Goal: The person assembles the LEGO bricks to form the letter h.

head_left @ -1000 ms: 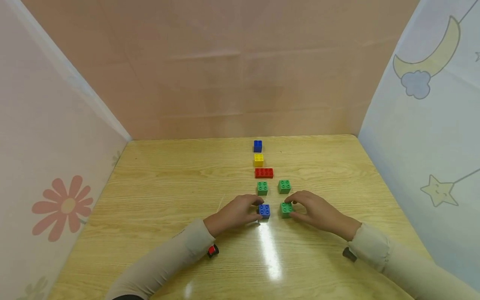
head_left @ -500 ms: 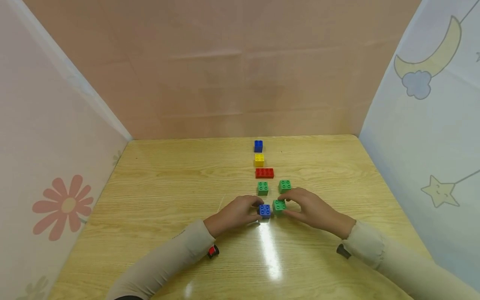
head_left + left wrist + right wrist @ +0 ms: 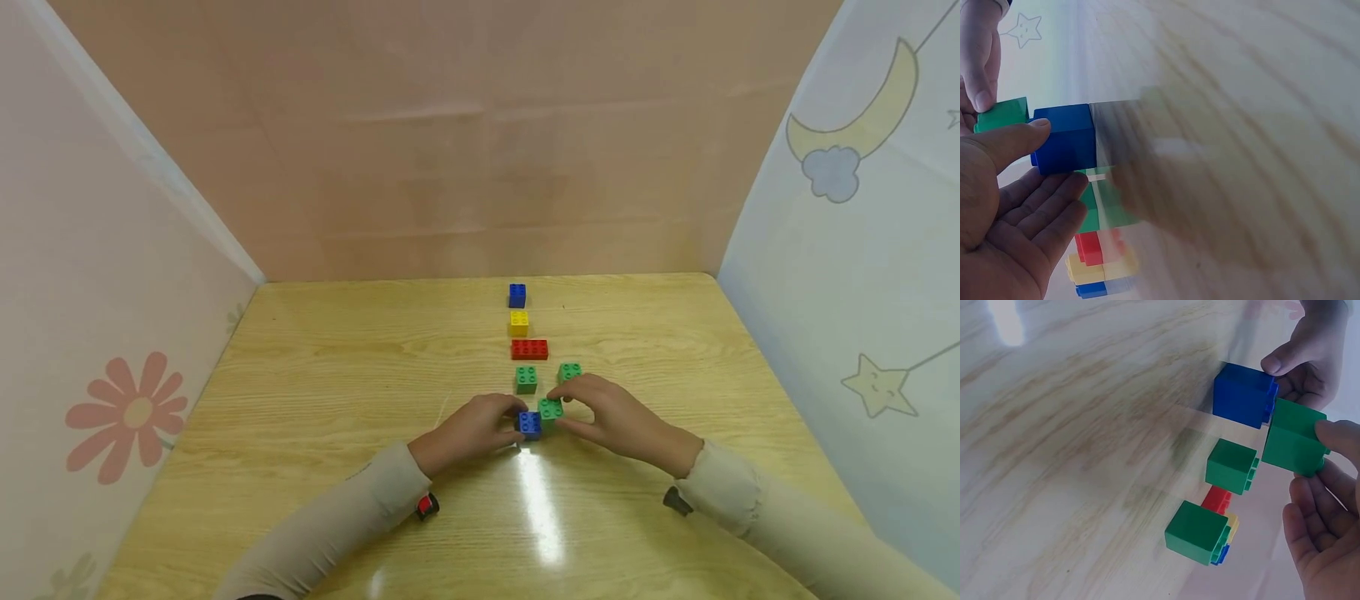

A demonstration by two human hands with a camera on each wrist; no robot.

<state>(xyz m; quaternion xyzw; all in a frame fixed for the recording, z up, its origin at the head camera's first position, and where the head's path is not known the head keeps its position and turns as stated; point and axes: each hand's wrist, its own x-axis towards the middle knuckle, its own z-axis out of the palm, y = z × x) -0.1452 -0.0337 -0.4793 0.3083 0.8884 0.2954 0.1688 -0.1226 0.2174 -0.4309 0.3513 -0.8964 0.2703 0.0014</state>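
My left hand (image 3: 480, 423) pinches a blue building block (image 3: 1067, 139) between thumb and fingers, and the block stands on the table with its studs up. My right hand (image 3: 617, 417) pinches a green block (image 3: 1294, 436) with thumb and fingertips. In the right wrist view this green block is raised off the table, at the height of the blue block's studs. Its near edge overlaps the blue block's stud side there. A second green block (image 3: 570, 372) stands just behind the right fingers, partly covered by them. Another green block (image 3: 527, 380) stands behind the blue one.
Beyond the green blocks, a red long block (image 3: 529, 349), a yellow block (image 3: 519, 323) and a dark blue block (image 3: 517, 295) run in a line toward the back. The wooden table (image 3: 360, 350) is bordered by a back panel (image 3: 480, 192) and two printed side panels.
My right hand has moved left, carrying the green block from beside the blue block up to its right edge. My left hand stays at the blue block.
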